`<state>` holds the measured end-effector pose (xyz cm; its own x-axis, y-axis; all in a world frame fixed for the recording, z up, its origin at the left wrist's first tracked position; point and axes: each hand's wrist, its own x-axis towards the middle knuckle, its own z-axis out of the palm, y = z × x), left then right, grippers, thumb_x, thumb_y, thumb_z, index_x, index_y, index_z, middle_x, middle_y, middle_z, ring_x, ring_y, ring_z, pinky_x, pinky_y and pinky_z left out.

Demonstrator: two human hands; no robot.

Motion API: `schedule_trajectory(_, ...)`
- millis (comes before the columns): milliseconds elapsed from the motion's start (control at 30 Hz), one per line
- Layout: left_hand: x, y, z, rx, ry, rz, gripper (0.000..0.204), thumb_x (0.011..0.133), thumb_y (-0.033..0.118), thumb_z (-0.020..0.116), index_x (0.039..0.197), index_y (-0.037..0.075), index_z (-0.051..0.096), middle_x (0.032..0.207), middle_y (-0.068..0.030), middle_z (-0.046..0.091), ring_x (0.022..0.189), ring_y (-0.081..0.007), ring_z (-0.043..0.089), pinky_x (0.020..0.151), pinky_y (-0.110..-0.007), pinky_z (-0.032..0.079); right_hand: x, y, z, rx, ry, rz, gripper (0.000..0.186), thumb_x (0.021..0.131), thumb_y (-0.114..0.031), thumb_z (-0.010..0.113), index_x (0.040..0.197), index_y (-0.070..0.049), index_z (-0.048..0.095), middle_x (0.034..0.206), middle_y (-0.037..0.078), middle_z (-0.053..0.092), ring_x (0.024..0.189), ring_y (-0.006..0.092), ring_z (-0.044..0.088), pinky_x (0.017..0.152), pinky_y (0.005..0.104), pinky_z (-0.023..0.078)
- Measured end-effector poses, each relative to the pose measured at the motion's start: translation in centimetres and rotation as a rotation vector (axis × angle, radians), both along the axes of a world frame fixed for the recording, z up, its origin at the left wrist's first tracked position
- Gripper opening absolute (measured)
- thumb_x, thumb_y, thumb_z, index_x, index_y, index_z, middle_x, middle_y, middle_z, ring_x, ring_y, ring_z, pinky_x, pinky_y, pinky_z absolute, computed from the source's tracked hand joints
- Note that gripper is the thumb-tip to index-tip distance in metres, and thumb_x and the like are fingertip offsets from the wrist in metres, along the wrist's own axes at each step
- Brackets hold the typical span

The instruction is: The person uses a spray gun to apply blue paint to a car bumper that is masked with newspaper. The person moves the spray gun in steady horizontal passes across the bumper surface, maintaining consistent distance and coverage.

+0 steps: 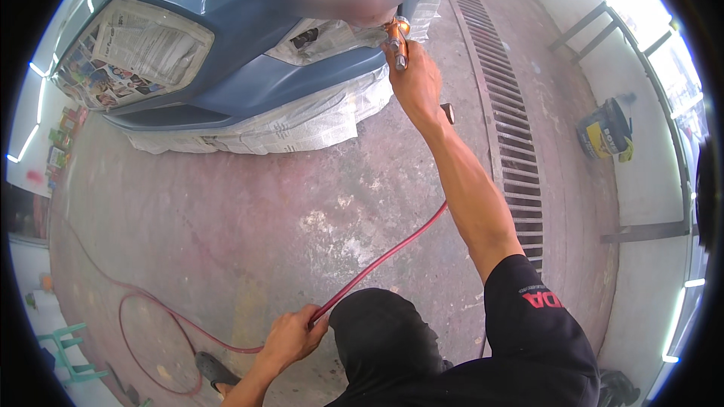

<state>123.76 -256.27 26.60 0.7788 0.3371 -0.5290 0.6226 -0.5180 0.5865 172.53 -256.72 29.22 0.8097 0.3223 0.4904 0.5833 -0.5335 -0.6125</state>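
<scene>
My right hand, arm stretched forward, is closed around a spray gun with an orange-copper body. The gun is held close to the blue-grey front bumper of a car, where part of the surface is blurred. Low on the near left, my left hand grips a red air hose. From there the hose rises toward my right forearm and passes out of sight behind it. Newspaper covers the car's headlight area, and more paper sheeting hangs below the bumper.
Slack hose loops over the concrete floor beside my shoe. A drain grate runs along the right. Beyond it a dark bucket stands near the wall. A green plastic stool sits at the lower left.
</scene>
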Motion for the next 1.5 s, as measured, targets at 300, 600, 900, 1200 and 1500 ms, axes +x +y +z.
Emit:
schedule_trajectory(300, 1.0, -0.3, 0.1, -0.053, 0.018, 0.025, 0.031, 0.104, 0.036, 0.069, 0.116, 0.007, 0.072, 0.083, -0.0214, 0.075, 0.083, -0.0470, 0.074, 0.076, -0.055, 0.057, -0.2, -0.3, 3.9, 0.295, -0.067, 0.164, 0.041, 0.109, -0.040, 0.071, 0.103, 0.000, 0.069, 0.081, 0.017, 0.072, 0.078, 0.0342, 0.073, 0.071, 0.0469, 0.052)
schedule_trajectory(600, -10.7, 7.4, 6.5, 0.240, 0.204, 0.242, 0.028, 0.103, 0.030, 0.068, 0.105, 0.002, 0.072, 0.075, -0.0224, 0.066, 0.073, -0.0407, 0.070, 0.068, -0.049, 0.053, -2.6, 0.9, 4.1, 0.920, 0.274, 0.140, 0.046, 0.116, -0.042, 0.060, 0.113, 0.003, 0.070, 0.090, 0.002, 0.065, 0.083, 0.0101, 0.054, 0.076, 0.0312, 0.047)
schedule_trajectory(900, -11.2, 6.3, 9.7, 0.247, 0.137, 0.350, 0.026, 0.104, 0.025, 0.069, 0.108, 0.000, 0.072, 0.070, -0.0194, 0.062, 0.061, -0.0296, 0.059, 0.062, -0.043, 0.047, -4.1, 6.5, 3.4, 0.969, 0.253, 0.160, 0.039, 0.117, -0.039, 0.060, 0.107, -0.001, 0.065, 0.078, -0.005, 0.050, 0.073, 0.0060, 0.045, 0.064, 0.0289, 0.040)
schedule_trajectory(1200, -10.5, 6.6, 9.7, 0.188, 0.094, 0.375, 0.028, 0.106, 0.026, 0.066, 0.111, 0.000, 0.072, 0.071, -0.0144, 0.063, 0.064, -0.0254, 0.062, 0.063, -0.041, 0.048, -2.0, 9.2, 1.4, 1.051, 0.260, 0.027, 0.038, 0.117, -0.038, 0.058, 0.119, -0.001, 0.066, 0.080, -0.004, 0.053, 0.075, 0.0072, 0.048, 0.068, 0.0295, 0.043)
schedule_trajectory(1500, -14.1, 5.8, 10.0, 0.176, 0.065, 0.434, 0.025, 0.108, 0.025, 0.065, 0.110, 0.000, 0.071, 0.072, -0.0094, 0.062, 0.067, -0.0198, 0.062, 0.064, -0.039, 0.048, 1.4, 9.3, -5.8, 1.036, 0.468, -0.172, 0.042, 0.115, -0.042, 0.058, 0.119, -0.001, 0.066, 0.092, 0.005, 0.064, 0.076, 0.0134, 0.058, 0.067, 0.0344, 0.047)
